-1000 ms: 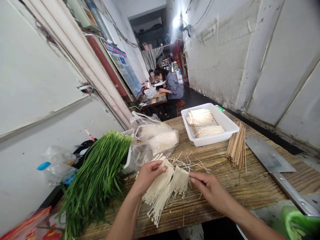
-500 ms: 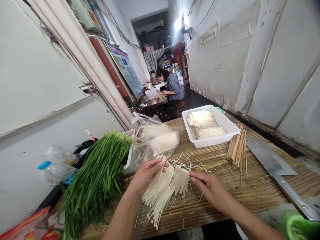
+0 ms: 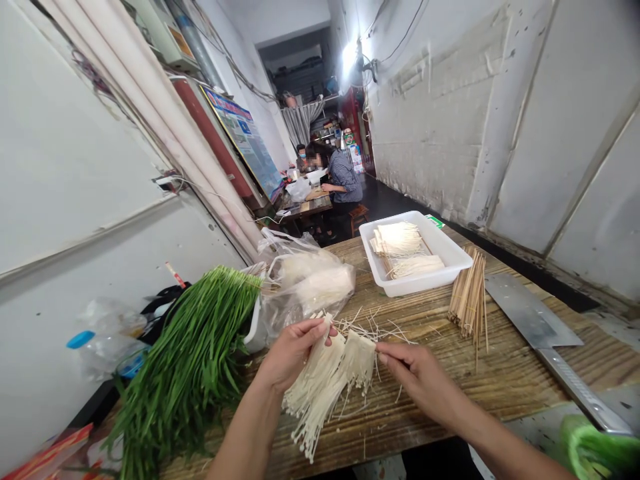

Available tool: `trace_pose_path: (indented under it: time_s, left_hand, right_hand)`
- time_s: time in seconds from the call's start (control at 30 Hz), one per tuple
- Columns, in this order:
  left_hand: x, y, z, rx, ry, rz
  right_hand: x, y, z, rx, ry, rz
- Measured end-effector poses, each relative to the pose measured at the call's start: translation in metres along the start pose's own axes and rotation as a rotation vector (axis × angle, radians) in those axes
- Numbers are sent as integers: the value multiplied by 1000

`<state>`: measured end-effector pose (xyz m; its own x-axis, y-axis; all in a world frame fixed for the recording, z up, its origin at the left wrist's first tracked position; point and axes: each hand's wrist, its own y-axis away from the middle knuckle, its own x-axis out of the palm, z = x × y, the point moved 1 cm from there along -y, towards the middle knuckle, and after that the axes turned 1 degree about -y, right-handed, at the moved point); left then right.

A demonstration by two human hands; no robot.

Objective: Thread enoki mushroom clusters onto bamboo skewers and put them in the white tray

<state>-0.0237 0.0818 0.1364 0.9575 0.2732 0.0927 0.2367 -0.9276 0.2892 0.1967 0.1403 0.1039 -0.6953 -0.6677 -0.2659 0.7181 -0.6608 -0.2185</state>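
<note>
My left hand (image 3: 297,350) pinches a flat bunch of enoki mushrooms (image 3: 320,393) by its cut base, above the wooden table. The pale stems hang down toward me, caps lowest. At the bunch's right edge, my right hand (image 3: 417,377) is closed, thumb and forefinger pinching a second flat piece of the enoki. Whether a skewer is also inside those fingers is hidden. Loose enoki stems (image 3: 373,327) lie scattered just behind the bunch. Farther back, a white plastic tray (image 3: 453,267) holds flat enoki portions (image 3: 397,239) with thin sticks beside them.
Green chives (image 3: 185,373) are heaped at left, beside a clear plastic bag (image 3: 320,287) with white contents. Bundled bamboo skewers (image 3: 469,297) and a cleaver (image 3: 540,313) lie at right on the wooden table (image 3: 500,373). Two people sit at a far table, one in a striped shirt (image 3: 345,177).
The view has shifted slightly, so the surroundings sit a little farther left. Both hands keep the same grip on the enoki, with hardly any movement.
</note>
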Motion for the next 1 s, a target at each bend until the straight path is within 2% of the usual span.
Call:
trace_pose_path:
  time_s: [1.0]
  left_hand:
    - [8, 1, -2, 16, -54, 22]
  right_hand:
    - [-3, 6, -1, 0, 27, -51]
